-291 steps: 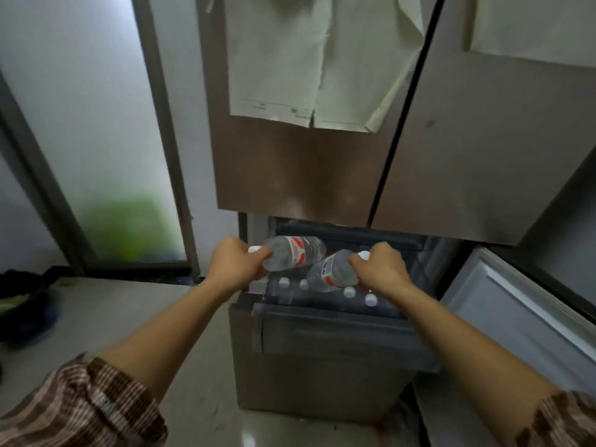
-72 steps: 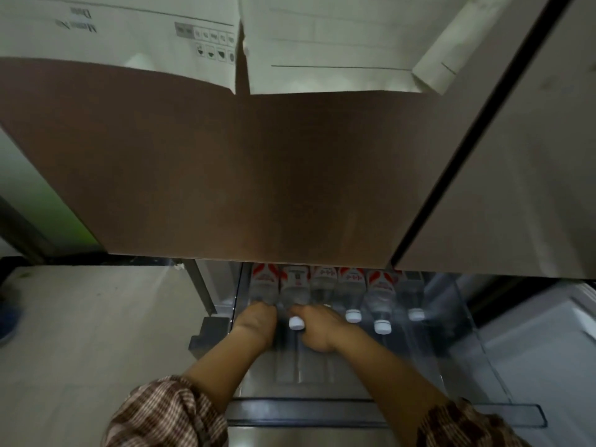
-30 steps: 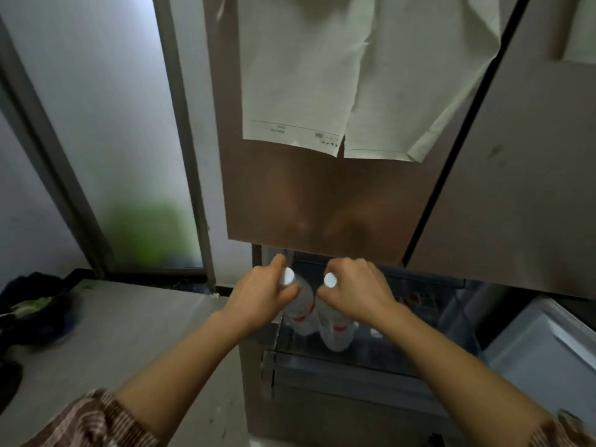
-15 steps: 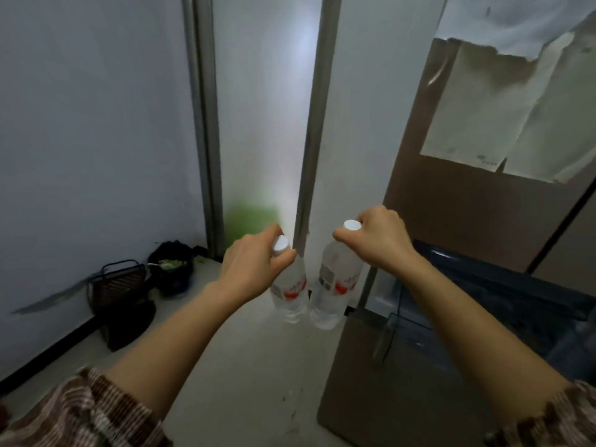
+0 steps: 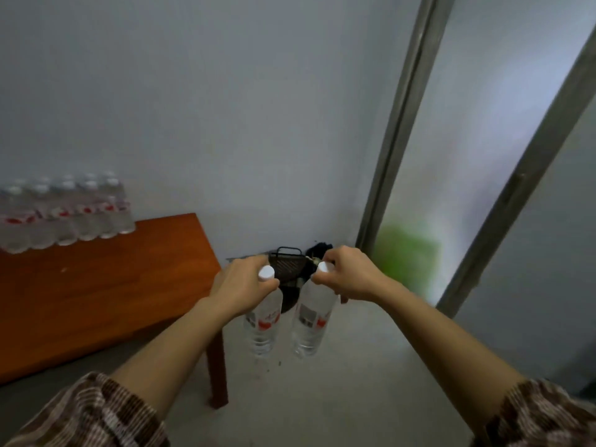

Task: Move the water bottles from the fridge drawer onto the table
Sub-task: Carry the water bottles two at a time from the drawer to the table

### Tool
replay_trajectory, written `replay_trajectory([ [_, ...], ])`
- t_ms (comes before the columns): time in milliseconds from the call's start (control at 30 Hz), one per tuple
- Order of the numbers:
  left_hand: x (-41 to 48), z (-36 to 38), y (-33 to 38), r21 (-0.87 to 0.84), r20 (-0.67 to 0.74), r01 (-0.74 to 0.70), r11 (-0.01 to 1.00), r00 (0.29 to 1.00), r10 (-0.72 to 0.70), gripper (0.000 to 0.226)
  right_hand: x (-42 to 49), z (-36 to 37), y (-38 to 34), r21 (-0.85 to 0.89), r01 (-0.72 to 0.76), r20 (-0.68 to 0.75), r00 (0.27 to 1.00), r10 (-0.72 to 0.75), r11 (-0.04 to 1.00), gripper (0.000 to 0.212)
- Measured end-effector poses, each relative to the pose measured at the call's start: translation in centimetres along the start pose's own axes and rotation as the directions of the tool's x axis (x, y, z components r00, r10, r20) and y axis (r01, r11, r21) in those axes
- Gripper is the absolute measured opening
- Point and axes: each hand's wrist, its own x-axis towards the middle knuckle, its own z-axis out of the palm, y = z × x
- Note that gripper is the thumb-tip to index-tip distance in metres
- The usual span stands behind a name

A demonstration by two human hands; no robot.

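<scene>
My left hand [image 5: 240, 287] grips the neck of a clear water bottle [image 5: 263, 321] with a white cap and red label. My right hand [image 5: 350, 275] holds a second, like bottle [image 5: 310, 321] by its neck. Both bottles hang upright, side by side, over the floor just right of the table's near corner. The orange-brown wooden table [image 5: 103, 285] fills the left. Several water bottles [image 5: 64, 212] stand in rows at its back left, by the wall. The fridge and its drawer are out of view.
A dark wire basket [image 5: 287, 262] and dark items sit on the floor in the corner behind the bottles. A metal-framed frosted glass door [image 5: 451, 188] runs up the right side. Pale grey floor [image 5: 338, 398] lies below my arms. The table's leg [image 5: 217, 366] stands close to the left bottle.
My view has swung left, away from the fridge; the table with its rows of bottles has come into view. Both hands still hold the two bottles lifted from the drawer.
</scene>
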Motion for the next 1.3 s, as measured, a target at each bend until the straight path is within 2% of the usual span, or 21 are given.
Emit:
replay_trajectory([
  [200, 1.9, -4.7, -10.8, 0.012, -0.063, 0.174, 0.985, 0.983, -0.173, 0.021, 9.8, 5.9, -8.7, -0.018, 0.244, 0.118, 0.964, -0.240, 0.970, 0.022],
  [300, 3.6, -6.4, -16.3, 0.022, -0.081, 0.233, 0.972, 0.970, -0.231, 0.018, 15.0, 9.0, -12.9, 0.011, 0.340, 0.216, 0.918, -0.334, 0.940, 0.031],
  [533, 8.4, -10.4, -28.4, 0.093, -0.011, 0.353, 0.931, 0.935, -0.354, 0.014, 26.6, 15.4, -22.0, -0.030, 0.504, 0.362, 0.811, -0.460, 0.863, 0.036],
  [633, 9.7, -12.2, -33.5, 0.067, -0.022, 0.395, 0.916, 0.919, -0.394, 0.011, 30.8, 17.3, -26.0, -0.059, 0.566, 0.398, 0.768, -0.501, 0.822, 0.036],
  [867, 12.9, -16.5, -43.0, 0.008, -0.070, 0.436, 0.900, 0.898, -0.434, 0.011, 38.7, 21.9, -34.1, -0.037, 0.603, 0.404, 0.738, -0.540, 0.797, 0.036],
  [1033, 14.7, -19.0, -50.7, 0.036, -0.043, 0.428, 0.903, 0.903, -0.427, 0.024, 43.0, 25.6, -40.0, -0.036, 0.609, 0.415, 0.731, -0.542, 0.793, 0.041],
  [1300, 17.2, -22.2, -63.1, 0.010, 0.042, 0.360, 0.933, 0.932, -0.360, 0.009, 48.8, 32.1, -49.1, -0.013, 0.531, 0.427, 0.769, -0.475, 0.848, 0.037],
])
